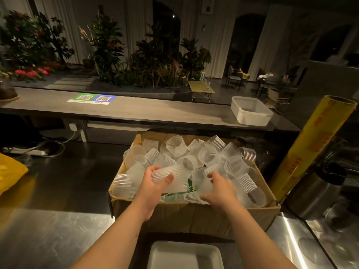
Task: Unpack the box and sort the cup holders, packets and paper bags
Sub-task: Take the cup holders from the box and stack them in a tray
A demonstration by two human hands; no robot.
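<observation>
Both your bare forearms reach toward the far side, converging slightly. Your left grip (155,184) curls its fingers over a ribbed cup holder (171,170), thumb pressed against it. Your right grip (220,188) is palm-down, fingers hooked downward, thumb spread; its hold is unclear.

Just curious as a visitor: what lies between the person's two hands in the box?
Head view: between the left hand and right hand lie clear ribbed cup holders, with a bit of green packet beneath.
</observation>
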